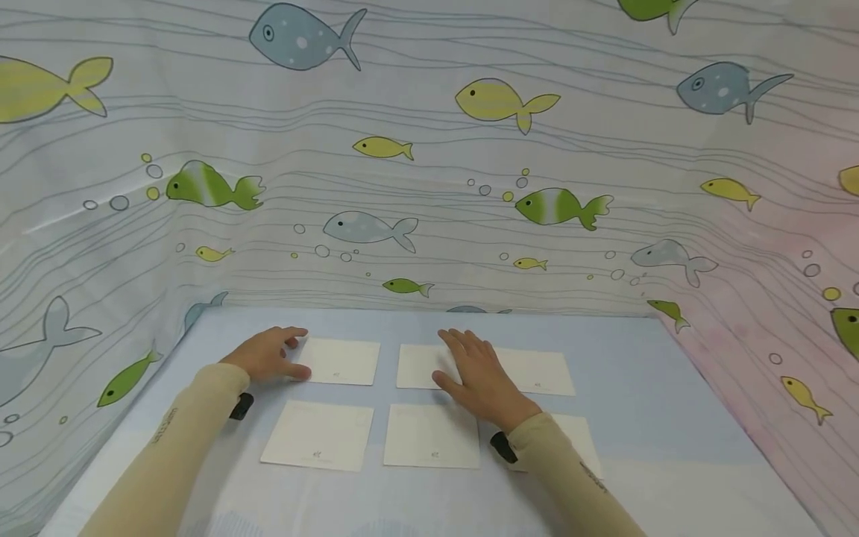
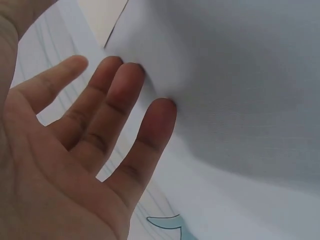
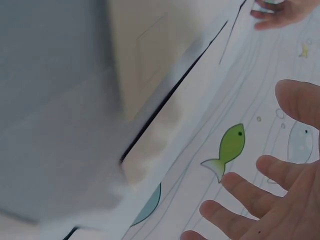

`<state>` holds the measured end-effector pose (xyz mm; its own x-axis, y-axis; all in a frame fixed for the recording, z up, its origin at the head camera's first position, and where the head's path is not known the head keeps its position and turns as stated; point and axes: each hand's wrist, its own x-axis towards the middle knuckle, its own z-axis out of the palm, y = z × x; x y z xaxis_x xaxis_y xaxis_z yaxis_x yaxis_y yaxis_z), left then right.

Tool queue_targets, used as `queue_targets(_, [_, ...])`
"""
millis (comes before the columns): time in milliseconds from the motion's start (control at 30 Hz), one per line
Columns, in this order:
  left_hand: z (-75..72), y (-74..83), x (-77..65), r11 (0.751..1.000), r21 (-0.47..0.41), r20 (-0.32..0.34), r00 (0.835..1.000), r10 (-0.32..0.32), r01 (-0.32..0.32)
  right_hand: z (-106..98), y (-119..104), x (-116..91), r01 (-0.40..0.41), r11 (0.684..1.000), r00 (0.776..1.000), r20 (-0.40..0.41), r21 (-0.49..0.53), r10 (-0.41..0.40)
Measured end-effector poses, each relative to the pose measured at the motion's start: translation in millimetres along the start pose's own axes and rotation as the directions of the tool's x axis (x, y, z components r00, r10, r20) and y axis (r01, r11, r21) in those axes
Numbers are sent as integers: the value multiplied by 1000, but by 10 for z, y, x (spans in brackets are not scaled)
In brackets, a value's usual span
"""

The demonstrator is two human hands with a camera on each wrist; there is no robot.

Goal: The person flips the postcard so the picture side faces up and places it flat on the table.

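Observation:
Several white cards lie in two rows of three. The left hand (image 1: 268,354) is beside the left edge of the back-left card (image 1: 342,362), its thumb tip at that edge; touch cannot be told. In the left wrist view its fingers (image 2: 160,120) are spread and slightly bent, with nothing between them. The right hand (image 1: 485,380) is over the back row, partly covering the back-middle card (image 1: 417,365) and back-right card (image 1: 537,373). Its fingers (image 3: 250,192) are spread and hold nothing. In front lie a left card (image 1: 318,436), a middle card (image 1: 432,436) and a right card (image 1: 570,432), the last partly behind the right sleeve.
A pale blue and white cloth (image 1: 644,418) covers the table. Behind and at both sides rises a fish-print curtain (image 1: 429,186). Each wrist bears a dark device, such as the black one (image 1: 503,446) under the right wrist. Beige sleeves (image 1: 168,447) cover both forearms.

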<state>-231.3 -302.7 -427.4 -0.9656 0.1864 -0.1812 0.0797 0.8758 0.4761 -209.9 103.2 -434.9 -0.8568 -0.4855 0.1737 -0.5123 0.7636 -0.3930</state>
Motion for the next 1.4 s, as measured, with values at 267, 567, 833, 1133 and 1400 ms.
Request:
queue_targets(267, [-9, 20, 82, 999, 21, 45, 998, -32, 31, 77, -148, 225, 70, 997, 997, -12, 30, -70])
queue_targets(567, [-43, 131, 53, 996, 64, 70, 996, -58, 54, 166, -317, 512, 38, 999, 999, 17, 26, -38])
queue_targets(833, [-20, 94, 107, 996, 63, 69, 995, -66, 62, 328, -401, 730, 26, 1000, 998, 58, 10, -27])
queue_targets(1133, [-34, 127, 81, 998, 47, 76, 996, -51, 47, 460, -438, 913, -5, 999, 992, 124, -45, 10])
queue_targets(1400, [-8, 88, 112, 998, 10, 54, 997, -57, 57, 520, -466, 1016, -69, 997, 977, 201, -46, 77])
